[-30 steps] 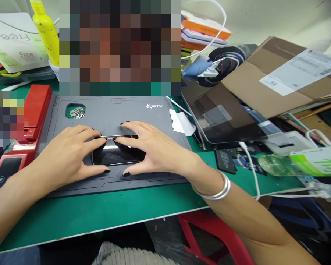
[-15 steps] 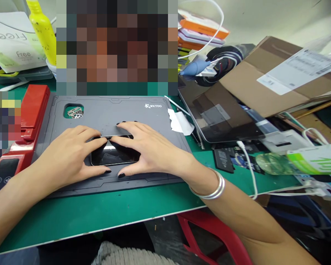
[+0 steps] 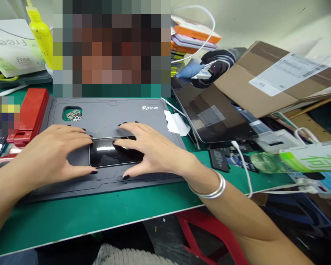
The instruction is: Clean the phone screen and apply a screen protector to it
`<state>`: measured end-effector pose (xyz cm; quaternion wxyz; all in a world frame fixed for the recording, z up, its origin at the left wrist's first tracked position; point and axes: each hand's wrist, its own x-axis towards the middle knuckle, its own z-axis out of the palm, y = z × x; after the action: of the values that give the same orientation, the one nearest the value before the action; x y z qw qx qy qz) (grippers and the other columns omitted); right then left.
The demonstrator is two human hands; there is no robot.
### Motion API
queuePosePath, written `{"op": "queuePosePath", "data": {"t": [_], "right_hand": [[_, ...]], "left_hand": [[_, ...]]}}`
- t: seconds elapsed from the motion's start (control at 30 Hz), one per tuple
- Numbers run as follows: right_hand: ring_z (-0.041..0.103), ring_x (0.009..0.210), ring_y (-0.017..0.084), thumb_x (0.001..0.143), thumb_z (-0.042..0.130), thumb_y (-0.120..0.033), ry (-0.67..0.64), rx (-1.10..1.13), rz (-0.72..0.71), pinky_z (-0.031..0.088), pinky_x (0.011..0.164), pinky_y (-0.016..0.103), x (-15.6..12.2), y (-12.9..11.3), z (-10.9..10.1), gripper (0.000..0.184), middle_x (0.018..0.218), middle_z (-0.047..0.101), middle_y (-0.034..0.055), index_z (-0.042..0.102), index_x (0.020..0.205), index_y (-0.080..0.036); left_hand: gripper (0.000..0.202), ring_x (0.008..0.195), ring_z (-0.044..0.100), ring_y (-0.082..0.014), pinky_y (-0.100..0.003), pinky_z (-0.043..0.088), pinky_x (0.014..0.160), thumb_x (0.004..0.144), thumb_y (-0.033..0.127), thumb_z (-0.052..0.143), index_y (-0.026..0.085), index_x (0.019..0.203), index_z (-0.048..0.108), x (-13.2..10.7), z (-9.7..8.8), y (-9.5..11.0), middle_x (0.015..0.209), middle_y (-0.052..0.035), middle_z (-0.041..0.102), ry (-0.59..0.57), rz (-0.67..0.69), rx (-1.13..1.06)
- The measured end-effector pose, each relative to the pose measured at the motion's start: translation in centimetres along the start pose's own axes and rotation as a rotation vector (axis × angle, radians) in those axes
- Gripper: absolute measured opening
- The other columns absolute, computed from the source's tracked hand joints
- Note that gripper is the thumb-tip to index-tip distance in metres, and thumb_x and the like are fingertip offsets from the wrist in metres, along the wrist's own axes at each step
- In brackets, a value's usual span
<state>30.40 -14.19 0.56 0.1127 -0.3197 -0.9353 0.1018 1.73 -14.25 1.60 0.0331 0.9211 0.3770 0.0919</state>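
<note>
A black phone (image 3: 107, 156) lies screen up on a grey work mat (image 3: 105, 114) on the green table. My left hand (image 3: 55, 152) rests at the phone's left end, fingers stretched flat, fingertips on its upper left corner and thumb at its lower edge. My right hand (image 3: 151, 149) lies over the phone's right half, fingers spread flat, index tip pressing the glass near the top edge. Neither hand grips the phone; both press down on it.
A red tool (image 3: 30, 114) lies left of the mat. A white scrap (image 3: 178, 123) sits on the mat's right edge. A dark tablet (image 3: 217, 121), a cardboard box (image 3: 267, 77), a white cable (image 3: 244, 165) and small boxes crowd the right. A yellow bottle (image 3: 41, 35) stands at the back left.
My left hand has slid left off the middle of the phone to its left end. The right hand stays on the right half. The view shifted slightly.
</note>
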Motion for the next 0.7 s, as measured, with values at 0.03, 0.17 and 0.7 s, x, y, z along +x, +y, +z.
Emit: {"op": "queuePosePath", "data": {"t": [0.03, 0.17, 0.7], "right_hand": [[0.043, 0.135, 0.038, 0.073, 0.077, -0.063, -0.001, 0.002, -0.006, 0.038, 0.111, 0.055, -0.2, 0.1, -0.3, 0.069, 0.144, 0.046, 0.0229, 0.067, 0.125, -0.018], [0.042, 0.136, 0.037, 0.074, 0.078, -0.061, -0.019, 0.004, -0.052, 0.035, 0.112, 0.056, -0.9, 0.5, -1.0, 0.064, 0.145, 0.046, 0.0209, 0.069, 0.122, -0.019], [0.038, 0.138, 0.036, 0.078, 0.075, -0.061, -0.065, 0.055, -0.126, 0.034, 0.112, 0.057, -0.3, -1.0, 0.0, 0.064, 0.147, 0.043, 0.0199, 0.064, 0.128, -0.022]], "left_hand": [[0.063, 0.117, 0.063, -0.0349, -0.056, 0.047, 0.103, 0.079, 0.078, 0.054, 0.027, 0.112, 0.071, -0.1, -0.1, -0.2, 0.120, -0.0087, 0.072, 0.006, 0.005, 0.004], [0.060, 0.121, 0.060, -0.0342, -0.055, 0.047, 0.105, 0.079, 0.077, 0.057, 0.027, 0.109, 0.073, -0.5, -0.1, -0.3, 0.127, -0.0086, 0.068, -0.003, 0.053, 0.006], [0.053, 0.129, 0.053, -0.0375, -0.060, 0.049, 0.102, 0.084, 0.069, 0.058, 0.035, 0.123, 0.069, -0.8, 0.6, 0.7, 0.147, -0.0109, 0.053, -0.073, 0.113, -0.116]]}}
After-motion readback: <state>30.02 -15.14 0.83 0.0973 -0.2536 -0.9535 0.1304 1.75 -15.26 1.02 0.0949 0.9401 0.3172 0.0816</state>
